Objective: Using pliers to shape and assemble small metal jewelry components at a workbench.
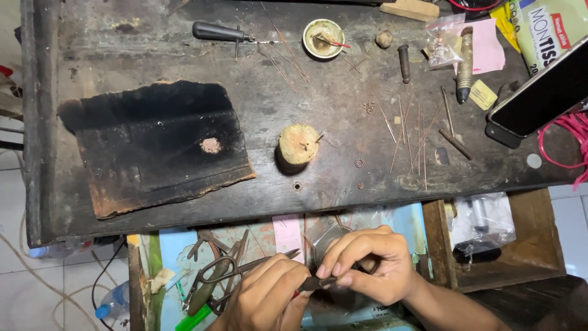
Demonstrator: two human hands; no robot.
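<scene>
- The left hand [266, 297] and right hand [367, 263] meet low down, over the open drawer [288, 239], below the table [306, 104]
- Both pinch one small dark tool [318, 283]; it lies between their fingertips
- Old scissors [226, 270] lie just left of the left hand

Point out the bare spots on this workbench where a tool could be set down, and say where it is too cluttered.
Bare wood lies between the charred board and the round wooden stump, and along the front edge of the bench below both. The top left corner beside the black-handled awl is also free. The right side is crowded: copper wires, tiny rings, a phone and packets.
</scene>
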